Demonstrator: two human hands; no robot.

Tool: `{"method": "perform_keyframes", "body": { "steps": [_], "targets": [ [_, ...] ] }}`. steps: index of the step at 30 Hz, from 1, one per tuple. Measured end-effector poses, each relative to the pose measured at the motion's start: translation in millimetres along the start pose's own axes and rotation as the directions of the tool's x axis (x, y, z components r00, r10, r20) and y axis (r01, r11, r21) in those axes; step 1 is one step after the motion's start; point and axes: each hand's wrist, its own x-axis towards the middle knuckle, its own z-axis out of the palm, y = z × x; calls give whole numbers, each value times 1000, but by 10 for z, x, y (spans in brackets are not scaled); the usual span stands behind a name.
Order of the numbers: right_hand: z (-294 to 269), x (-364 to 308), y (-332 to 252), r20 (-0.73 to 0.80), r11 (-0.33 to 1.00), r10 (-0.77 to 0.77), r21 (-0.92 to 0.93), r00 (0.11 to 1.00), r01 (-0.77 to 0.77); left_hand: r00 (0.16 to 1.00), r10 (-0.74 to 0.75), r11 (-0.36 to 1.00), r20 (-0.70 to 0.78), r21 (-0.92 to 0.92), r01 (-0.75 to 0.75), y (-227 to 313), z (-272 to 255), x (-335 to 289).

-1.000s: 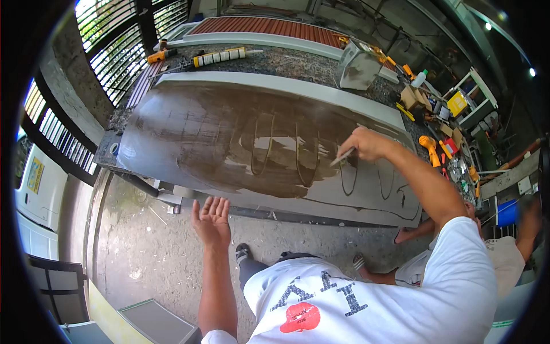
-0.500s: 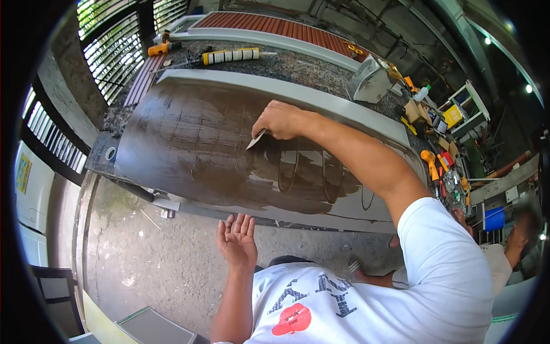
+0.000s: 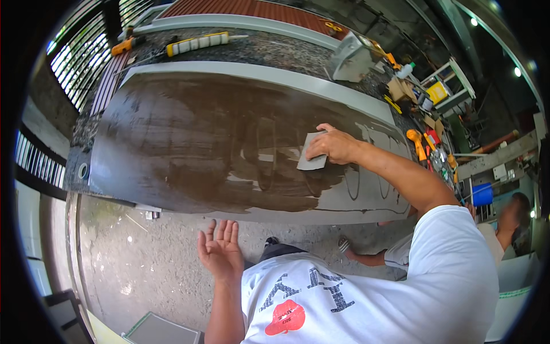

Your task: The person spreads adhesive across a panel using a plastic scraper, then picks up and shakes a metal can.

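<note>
My right hand (image 3: 338,147) grips a thin, pale grey flat spreader (image 3: 310,159) and presses it against a large grey panel (image 3: 366,213) on the bench. A wet, brown, glue-like film (image 3: 189,137) covers most of the panel's left and middle. Looped beads of the same brown stuff lie to the right of the spreader, over bare grey surface. Beyond the panel's near edge, above the floor, my left hand (image 3: 222,250) is held palm up with its fingers apart and nothing in it.
Behind the panel, a caulking gun with a tube (image 3: 198,43) and an orange drill (image 3: 124,46) lie on the speckled bench. A reddish ribbed panel (image 3: 246,14) is farther back. Orange-handled tools (image 3: 416,143) crowd the right end. Another person (image 3: 511,221) is at the far right.
My right hand has moved rightward with the spreader, whose broad face now shows. The brown film reaches over some loops near it. My left hand stays palm up; the view has shifted a little.
</note>
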Motion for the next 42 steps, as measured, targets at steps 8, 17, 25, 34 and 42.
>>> {"method": "perform_keyframes", "body": {
  "steps": [8, 17, 25, 34, 42],
  "targets": [
    [380, -1563, 356, -74, 962, 273, 47, 959, -270, 999, 33, 999, 44, 16, -34, -58, -68, 74],
    [-158, -2182, 593, -340, 572, 820, 470, 461, -672, 998, 54, 993, 17, 102, -56, -93, -65, 99],
    [-4, -1779, 1447, -16, 196, 978, 415, 208, -889, 1000, 24, 984, 9, 176, -25, -37, -90, 218],
    [-79, -714, 1648, 122, 116, 981, 242, 149, -963, 995, -39, 990, -87, 132, 50, 8, 84, 117],
    [-115, 14, 1595, 49, 191, 978, 174, 202, -966, 985, -152, 985, -79, 65, 157, 179, 121, 156]
  ]
}}
